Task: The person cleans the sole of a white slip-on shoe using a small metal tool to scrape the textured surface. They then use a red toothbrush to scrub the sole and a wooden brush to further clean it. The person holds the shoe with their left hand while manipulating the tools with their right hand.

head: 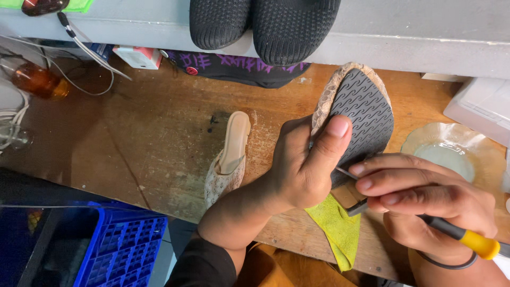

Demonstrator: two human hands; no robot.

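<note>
Bare wood left of pale shoe [229, 154]

Two beige sandals [361, 106] [228, 159], two black shoes [265, 24], one glass dish [451, 149]

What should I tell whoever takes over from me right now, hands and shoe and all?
Left hand: grips the shoe, sole up, thumb on the grey wave-patterned sole.
Right hand: holds a tool with a black and yellow handle, metal tip at the rear edge of the sole.
Second shoe lies on the bench; yellow cloth under the hands; glass dish at right.
Done: cannot tell how far along.
Left: the sole edge under the tip.
</note>
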